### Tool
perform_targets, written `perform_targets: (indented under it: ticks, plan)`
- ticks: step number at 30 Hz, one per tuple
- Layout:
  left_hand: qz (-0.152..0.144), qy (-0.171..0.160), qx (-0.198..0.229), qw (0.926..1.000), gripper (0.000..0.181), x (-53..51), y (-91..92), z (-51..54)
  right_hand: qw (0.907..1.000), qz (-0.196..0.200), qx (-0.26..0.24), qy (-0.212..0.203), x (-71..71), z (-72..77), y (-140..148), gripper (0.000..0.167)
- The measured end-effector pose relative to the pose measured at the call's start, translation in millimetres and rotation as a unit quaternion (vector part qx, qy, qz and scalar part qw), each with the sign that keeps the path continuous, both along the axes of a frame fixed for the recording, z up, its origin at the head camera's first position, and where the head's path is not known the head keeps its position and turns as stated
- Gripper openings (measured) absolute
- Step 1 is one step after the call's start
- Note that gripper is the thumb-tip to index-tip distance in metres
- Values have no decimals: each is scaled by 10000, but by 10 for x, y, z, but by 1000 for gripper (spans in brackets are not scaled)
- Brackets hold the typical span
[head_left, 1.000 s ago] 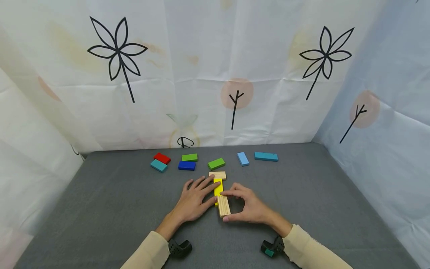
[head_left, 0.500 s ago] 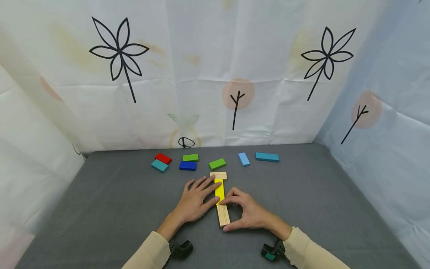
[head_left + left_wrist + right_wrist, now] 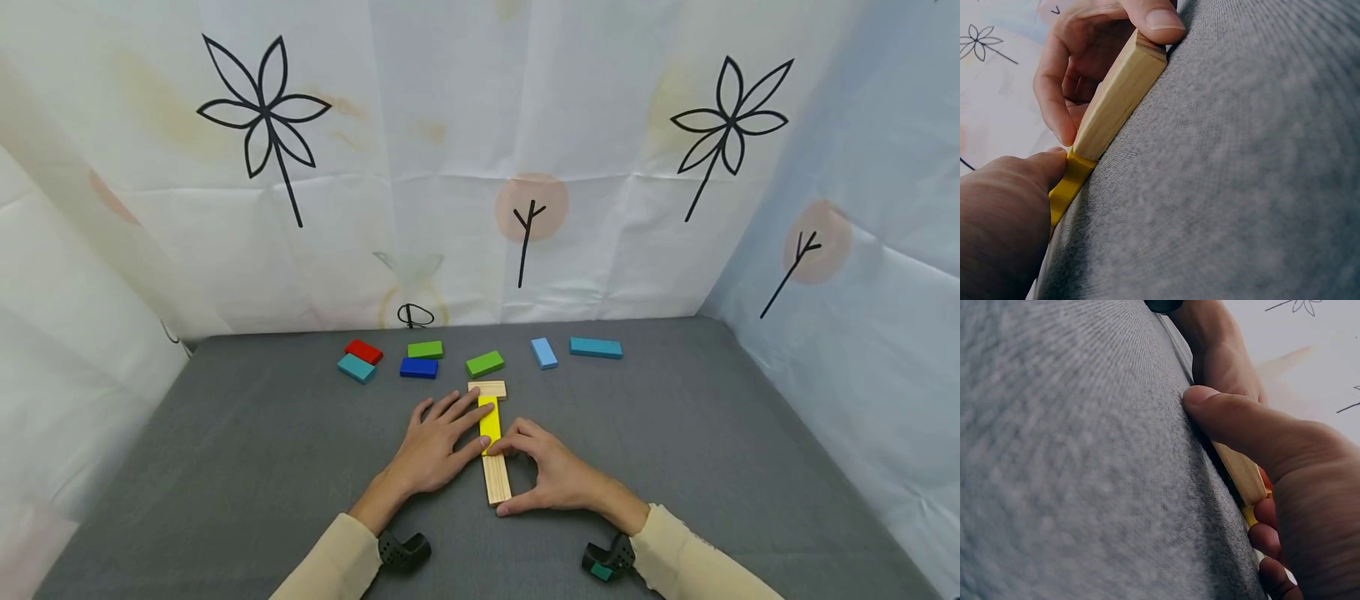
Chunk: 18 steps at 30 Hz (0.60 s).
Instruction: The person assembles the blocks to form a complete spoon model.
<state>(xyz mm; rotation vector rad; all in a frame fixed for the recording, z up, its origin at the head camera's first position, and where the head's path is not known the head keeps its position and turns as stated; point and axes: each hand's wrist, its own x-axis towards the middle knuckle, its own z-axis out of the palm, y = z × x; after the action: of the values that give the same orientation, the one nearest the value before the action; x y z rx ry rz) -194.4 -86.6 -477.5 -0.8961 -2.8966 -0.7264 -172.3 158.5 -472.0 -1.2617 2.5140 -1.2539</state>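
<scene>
A yellow block [image 3: 490,418] lies lengthwise on the grey cloth, its far end against a crosswise wooden block [image 3: 491,389]. A second wooden block [image 3: 497,480] extends from its near end, and the left wrist view shows this wood [image 3: 1116,100] meeting the yellow piece [image 3: 1071,182]. My left hand [image 3: 427,454] lies with spread fingers, fingertips on the yellow block and the far wooden one. My right hand [image 3: 558,472] holds the near wooden block between thumb at its near end and fingers at the joint with the yellow one. In the right wrist view the thumb partly hides the wood [image 3: 1241,472].
Beyond the hands lie a red block [image 3: 363,351], a teal one [image 3: 356,367], a dark blue one [image 3: 418,367], two green ones [image 3: 425,349], a light blue one [image 3: 544,352] and a long teal one [image 3: 596,347]. A white printed cloth [image 3: 450,167] stands behind the table.
The near wooden block has moved toward the near side with my right hand, from overlapping the yellow block to lying end to end with it. My left hand has stayed nearly still.
</scene>
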Motion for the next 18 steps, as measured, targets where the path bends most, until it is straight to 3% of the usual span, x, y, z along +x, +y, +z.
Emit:
perform_targets:
  ticks: [18]
  plan:
    - [-42,148,102,9998,54,0,2,-29,9996,78,243,70,4,-23,12,66]
